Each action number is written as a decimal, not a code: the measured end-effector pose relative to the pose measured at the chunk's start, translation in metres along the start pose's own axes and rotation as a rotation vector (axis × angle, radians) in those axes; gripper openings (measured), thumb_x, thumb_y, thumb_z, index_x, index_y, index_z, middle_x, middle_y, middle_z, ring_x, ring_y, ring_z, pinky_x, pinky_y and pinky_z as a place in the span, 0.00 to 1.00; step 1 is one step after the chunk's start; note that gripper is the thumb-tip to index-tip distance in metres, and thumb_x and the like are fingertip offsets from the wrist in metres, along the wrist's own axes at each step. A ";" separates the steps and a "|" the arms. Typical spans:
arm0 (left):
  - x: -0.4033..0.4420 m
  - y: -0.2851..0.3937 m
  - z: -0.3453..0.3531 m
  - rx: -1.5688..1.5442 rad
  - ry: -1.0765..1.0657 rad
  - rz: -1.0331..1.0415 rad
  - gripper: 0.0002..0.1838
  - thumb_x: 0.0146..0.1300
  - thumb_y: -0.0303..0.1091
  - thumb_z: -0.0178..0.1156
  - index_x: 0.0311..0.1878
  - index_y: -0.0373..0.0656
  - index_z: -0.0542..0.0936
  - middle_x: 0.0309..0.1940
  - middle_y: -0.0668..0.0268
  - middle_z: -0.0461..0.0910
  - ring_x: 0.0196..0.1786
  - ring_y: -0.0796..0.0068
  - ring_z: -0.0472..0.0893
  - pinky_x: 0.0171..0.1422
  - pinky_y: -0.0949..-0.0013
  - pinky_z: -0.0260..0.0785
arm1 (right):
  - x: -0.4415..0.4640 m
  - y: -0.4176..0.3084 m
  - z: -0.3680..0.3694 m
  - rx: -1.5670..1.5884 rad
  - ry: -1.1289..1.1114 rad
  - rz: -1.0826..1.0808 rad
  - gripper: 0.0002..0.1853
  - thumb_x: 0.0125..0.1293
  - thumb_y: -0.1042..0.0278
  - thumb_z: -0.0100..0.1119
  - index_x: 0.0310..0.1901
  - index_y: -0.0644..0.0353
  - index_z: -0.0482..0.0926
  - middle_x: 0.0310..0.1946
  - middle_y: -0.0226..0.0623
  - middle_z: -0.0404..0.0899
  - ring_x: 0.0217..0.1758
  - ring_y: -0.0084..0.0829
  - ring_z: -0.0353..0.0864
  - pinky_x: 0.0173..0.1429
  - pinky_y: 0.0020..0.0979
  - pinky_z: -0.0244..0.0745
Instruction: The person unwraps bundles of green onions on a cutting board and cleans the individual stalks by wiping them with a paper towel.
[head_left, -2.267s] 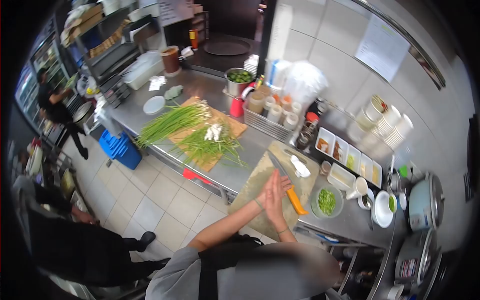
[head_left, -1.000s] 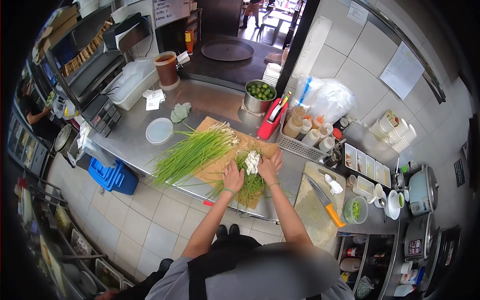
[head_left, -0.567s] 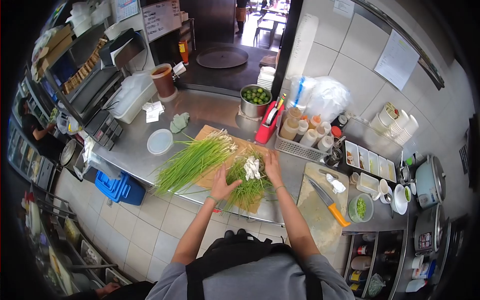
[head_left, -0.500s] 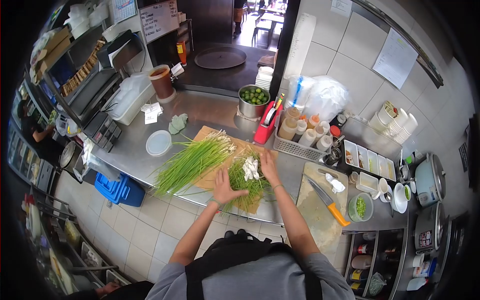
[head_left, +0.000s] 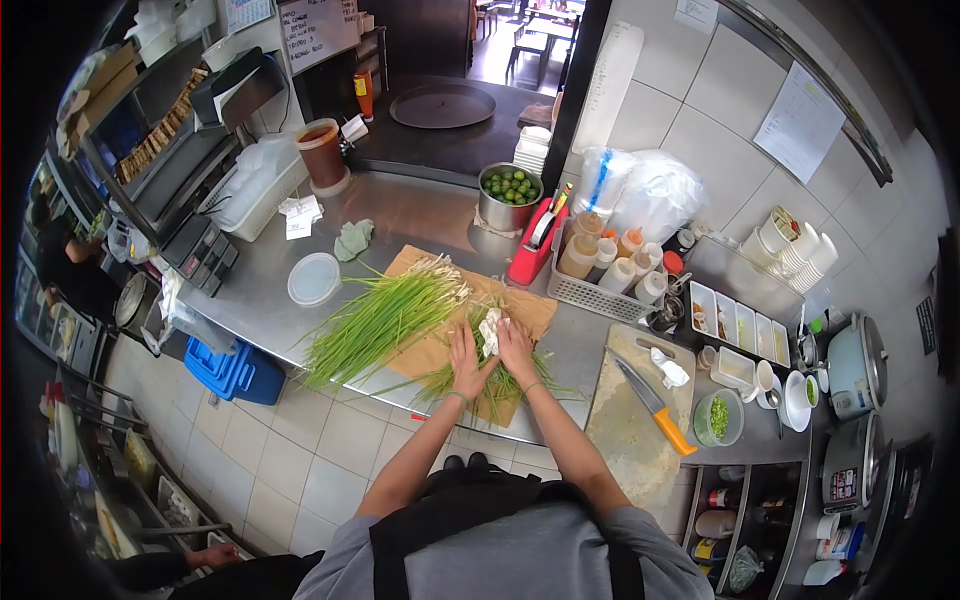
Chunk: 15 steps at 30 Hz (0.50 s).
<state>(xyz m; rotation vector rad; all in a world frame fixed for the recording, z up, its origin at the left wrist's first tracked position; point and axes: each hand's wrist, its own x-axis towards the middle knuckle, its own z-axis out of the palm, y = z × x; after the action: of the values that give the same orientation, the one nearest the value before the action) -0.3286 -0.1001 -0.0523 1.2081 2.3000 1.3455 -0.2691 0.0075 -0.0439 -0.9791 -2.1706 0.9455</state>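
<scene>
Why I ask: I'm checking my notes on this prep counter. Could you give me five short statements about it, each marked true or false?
1. The left hand and right hand are both on the thin greens. True.
2. The right hand holds the orange-handled knife. False: it lies on the cutting board.
3. Round green fruits fill the metal pot. True.
4. The round lid lies on the cutting board. False: it lies on the metal counter.
5. The clear tub beside the cutting board holds chopped greens. True.
</scene>
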 end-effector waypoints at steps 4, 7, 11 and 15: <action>0.010 -0.001 0.005 -0.156 -0.037 -0.089 0.35 0.61 0.41 0.50 0.67 0.37 0.49 0.68 0.49 0.43 0.70 0.52 0.45 0.70 0.54 0.36 | -0.004 -0.005 0.000 0.287 -0.068 0.092 0.22 0.68 0.55 0.35 0.49 0.66 0.71 0.50 0.52 0.70 0.55 0.49 0.66 0.59 0.40 0.58; 0.014 -0.003 0.014 -0.310 -0.005 -0.109 0.29 0.63 0.41 0.46 0.64 0.35 0.56 0.66 0.47 0.50 0.68 0.53 0.51 0.69 0.58 0.41 | -0.009 -0.016 0.002 0.336 -0.014 0.158 0.23 0.69 0.56 0.34 0.47 0.68 0.71 0.46 0.54 0.73 0.51 0.50 0.70 0.56 0.39 0.61; 0.014 -0.001 0.022 -0.492 0.035 -0.253 0.25 0.64 0.44 0.44 0.57 0.34 0.67 0.58 0.48 0.65 0.61 0.53 0.63 0.65 0.62 0.51 | -0.014 -0.030 0.006 0.384 0.003 0.219 0.23 0.68 0.55 0.36 0.48 0.69 0.71 0.44 0.53 0.75 0.48 0.48 0.73 0.52 0.36 0.65; 0.011 -0.008 0.024 -0.362 0.041 -0.239 0.24 0.63 0.42 0.47 0.56 0.33 0.67 0.57 0.47 0.66 0.59 0.53 0.65 0.63 0.63 0.54 | -0.012 -0.028 0.003 0.401 -0.021 0.273 0.22 0.66 0.55 0.44 0.51 0.69 0.69 0.45 0.51 0.74 0.48 0.42 0.73 0.53 0.33 0.65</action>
<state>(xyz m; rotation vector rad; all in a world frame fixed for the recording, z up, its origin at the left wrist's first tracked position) -0.3271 -0.0792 -0.0696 0.7736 2.0277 1.6128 -0.2754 -0.0162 -0.0262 -1.0782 -1.7877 1.4556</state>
